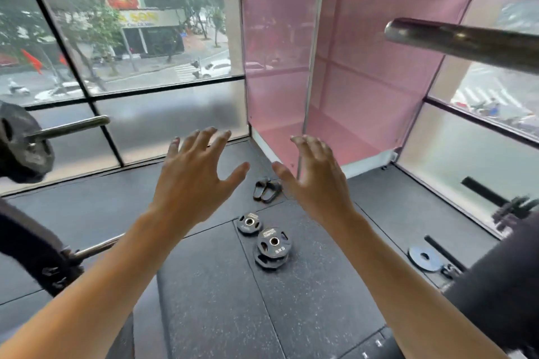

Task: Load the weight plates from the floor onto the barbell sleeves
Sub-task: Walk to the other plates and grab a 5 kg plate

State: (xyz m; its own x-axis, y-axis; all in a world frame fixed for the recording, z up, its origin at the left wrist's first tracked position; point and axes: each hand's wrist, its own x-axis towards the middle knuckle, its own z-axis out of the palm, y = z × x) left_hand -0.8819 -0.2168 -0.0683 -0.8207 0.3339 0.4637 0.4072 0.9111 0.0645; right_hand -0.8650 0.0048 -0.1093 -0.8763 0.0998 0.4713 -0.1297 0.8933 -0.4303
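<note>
My left hand (194,176) and my right hand (316,181) are stretched out in front of me, fingers spread, holding nothing. Below them on the dark rubber floor lie black weight plates: a small one (249,223) and, just nearer, a stack of two larger ones (272,248). A bare steel barbell sleeve (455,38) juts in from the upper right, well above my right hand. At the left edge another sleeve (70,127) carries a black plate (24,146).
A pair of black slippers (267,189) lies beyond the plates near the pink glass corner panel (350,81). A flat grey disc (424,258) and black bar parts sit on the floor at the right. Large windows enclose the corner. A rack part (43,248) stands at the left.
</note>
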